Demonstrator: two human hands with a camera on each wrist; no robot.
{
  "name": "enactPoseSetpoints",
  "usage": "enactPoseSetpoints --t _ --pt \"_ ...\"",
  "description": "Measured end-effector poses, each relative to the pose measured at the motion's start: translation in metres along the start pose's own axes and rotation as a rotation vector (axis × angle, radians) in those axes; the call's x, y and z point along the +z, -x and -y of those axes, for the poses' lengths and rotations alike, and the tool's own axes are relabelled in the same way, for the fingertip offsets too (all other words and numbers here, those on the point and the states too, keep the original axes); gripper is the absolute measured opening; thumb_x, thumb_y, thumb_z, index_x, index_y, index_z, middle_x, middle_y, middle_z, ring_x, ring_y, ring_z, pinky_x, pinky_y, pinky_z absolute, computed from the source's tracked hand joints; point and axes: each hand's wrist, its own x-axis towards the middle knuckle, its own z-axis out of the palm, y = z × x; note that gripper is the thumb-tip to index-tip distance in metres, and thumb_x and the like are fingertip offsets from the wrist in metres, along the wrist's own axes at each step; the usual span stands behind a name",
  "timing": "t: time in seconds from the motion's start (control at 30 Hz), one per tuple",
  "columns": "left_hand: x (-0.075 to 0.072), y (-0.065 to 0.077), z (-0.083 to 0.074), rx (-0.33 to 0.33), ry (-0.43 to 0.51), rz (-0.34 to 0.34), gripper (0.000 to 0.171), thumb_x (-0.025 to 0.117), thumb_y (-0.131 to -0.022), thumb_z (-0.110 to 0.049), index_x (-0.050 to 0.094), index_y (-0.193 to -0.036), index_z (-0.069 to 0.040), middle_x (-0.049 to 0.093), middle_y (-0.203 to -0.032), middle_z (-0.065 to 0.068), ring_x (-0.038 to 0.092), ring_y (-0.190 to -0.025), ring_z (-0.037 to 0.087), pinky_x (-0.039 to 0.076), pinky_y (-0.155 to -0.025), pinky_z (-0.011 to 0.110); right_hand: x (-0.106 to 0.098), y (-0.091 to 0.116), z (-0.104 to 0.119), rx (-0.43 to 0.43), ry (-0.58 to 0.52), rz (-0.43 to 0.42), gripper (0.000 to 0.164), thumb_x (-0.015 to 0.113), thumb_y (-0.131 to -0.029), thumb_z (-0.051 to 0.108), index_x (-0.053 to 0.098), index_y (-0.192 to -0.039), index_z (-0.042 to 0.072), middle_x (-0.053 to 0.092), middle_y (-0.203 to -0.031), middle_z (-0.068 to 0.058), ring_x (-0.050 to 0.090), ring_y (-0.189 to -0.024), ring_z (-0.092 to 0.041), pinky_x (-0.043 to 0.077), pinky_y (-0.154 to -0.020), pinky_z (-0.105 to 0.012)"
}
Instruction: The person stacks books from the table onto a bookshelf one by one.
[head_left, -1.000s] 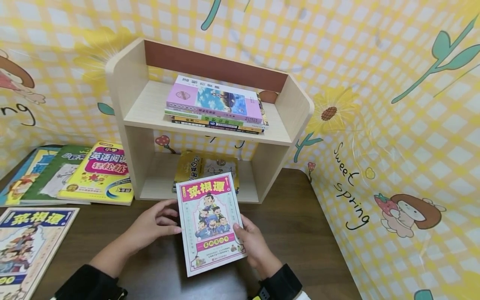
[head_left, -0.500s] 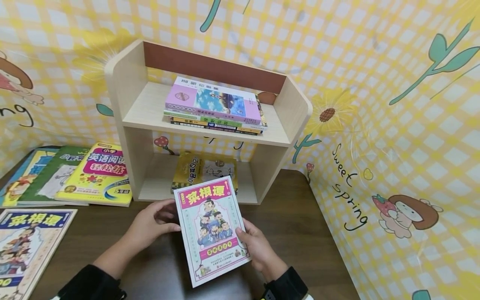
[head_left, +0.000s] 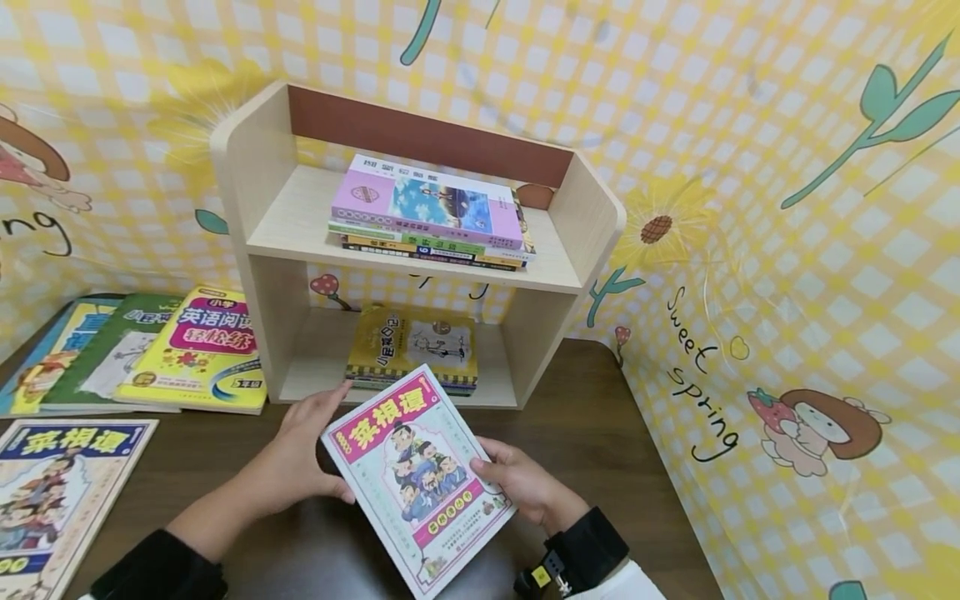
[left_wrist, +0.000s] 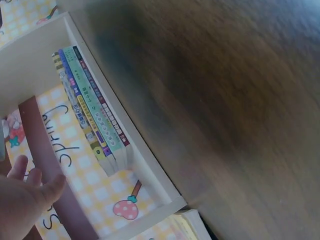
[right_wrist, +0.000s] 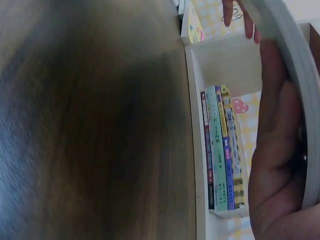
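Note:
A pink-and-white book [head_left: 420,479] with cartoon figures on its cover is held tilted above the table in the head view. My right hand [head_left: 531,482] grips its right edge, thumb on the cover and fingers behind it. The right wrist view shows those fingers [right_wrist: 277,130] along the underside of the book [right_wrist: 295,75]. My left hand [head_left: 300,454] is at the book's left side with thumb and fingers spread; whether it touches the edge I cannot tell. In the left wrist view, that hand [left_wrist: 27,200] has its fingers apart.
A two-tier wooden shelf [head_left: 262,325] stands behind, with a stack of books [head_left: 431,208] above and yellow-covered books [head_left: 412,342] below. More books [head_left: 191,350] lie left of it. A blue-titled book [head_left: 67,500] rests at the table's [head_left: 600,450] left front.
The held book has turned counterclockwise and come nearer, uncovering more of the lower stack. My left hand's thumb and fingers have spread wider. My right hand has shifted slightly right.

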Motion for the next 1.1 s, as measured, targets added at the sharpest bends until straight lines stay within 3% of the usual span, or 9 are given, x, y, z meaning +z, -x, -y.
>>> enactPoseSetpoints --t 0.1,0.2,0.33,0.43,0.63,0.77,0.9,1.1 --pt "0.002 0.001 0.001 0.04 0.019 0.054 0.134 0.09 -0.051 -0.053 0.015 -0.156 -0.017 0.024 -0.15 0.025 0.021 -0.133 0.047 0.03 -0.096 0.073 -0.006 -0.002 0.004 0.026 0.026 0.061 0.049 0.046 -0.103 0.016 0.034 -0.15 0.008 0.07 -0.095 -0.003 0.069 -0.076 -0.014 0.057 -0.067 -0.027" --pt "0.006 0.002 0.003 0.09 0.111 0.101 0.131 0.092 -0.054 -0.048 0.015 -0.155 -0.015 0.024 -0.151 0.024 0.026 -0.133 0.047 0.031 -0.099 0.071 -0.011 -0.005 0.008 0.042 0.05 0.123 0.05 0.045 -0.103 0.017 0.032 -0.151 0.009 0.07 -0.096 -0.003 0.07 -0.077 -0.015 0.058 -0.067 -0.028" --pt "0.007 0.005 0.003 0.14 0.236 0.166 0.125 0.092 -0.061 -0.035 0.013 -0.155 -0.013 0.029 -0.15 0.023 0.038 -0.128 0.039 0.04 -0.102 0.046 -0.017 -0.008 0.013 0.039 0.069 0.182 0.05 0.044 -0.103 0.016 0.03 -0.151 0.007 0.07 -0.095 -0.001 0.07 -0.077 -0.013 0.057 -0.066 -0.026" --pt "0.006 0.007 0.0 0.142 0.246 0.173 0.122 0.091 -0.064 -0.033 0.012 -0.156 -0.013 0.032 -0.149 0.023 0.043 -0.125 0.036 0.043 -0.097 0.033 -0.018 -0.009 0.016 0.043 0.076 0.196 0.05 0.042 -0.104 0.015 0.03 -0.151 0.006 0.07 -0.094 0.0 0.07 -0.076 -0.013 0.057 -0.065 -0.026" --pt "0.009 0.009 -0.002 0.105 0.268 0.131 0.119 0.089 -0.066 -0.033 0.013 -0.155 -0.012 0.034 -0.15 0.02 0.043 -0.128 0.038 0.043 -0.098 0.049 -0.019 -0.009 0.026 0.074 0.19 0.187 0.05 0.04 -0.105 0.022 0.029 -0.153 0.016 0.07 -0.094 -0.003 0.069 -0.074 -0.014 0.057 -0.064 -0.027" --pt "0.011 0.01 -0.003 0.079 0.282 0.104 0.117 0.089 -0.067 -0.033 0.015 -0.155 -0.01 0.035 -0.149 0.019 0.046 -0.126 0.037 0.042 -0.097 0.052 -0.02 -0.01 0.03 0.064 0.238 0.16 0.05 0.042 -0.104 0.024 0.031 -0.152 0.02 0.069 -0.094 -0.004 0.069 -0.073 -0.015 0.057 -0.064 -0.028" --pt "0.011 0.013 -0.005 0.02 0.288 0.071 0.116 0.089 -0.066 -0.033 0.017 -0.155 -0.012 0.038 -0.148 0.02 0.048 -0.122 0.035 0.043 -0.095 0.05 -0.02 -0.012 0.033 0.036 0.203 0.076 0.047 0.047 -0.102 0.024 0.04 -0.148 0.015 0.07 -0.095 -0.005 0.069 -0.071 -0.014 0.057 -0.063 -0.027" --pt "0.013 0.019 -0.003 -0.061 0.263 -0.008 0.118 0.09 -0.064 -0.034 0.018 -0.155 -0.011 0.036 -0.149 0.022 0.045 -0.125 0.038 0.04 -0.096 0.061 -0.019 -0.017 0.034 -0.021 0.071 -0.057 0.045 0.048 -0.102 0.023 0.045 -0.143 0.004 0.07 -0.102 -0.007 0.069 -0.075 -0.013 0.057 -0.066 -0.025"
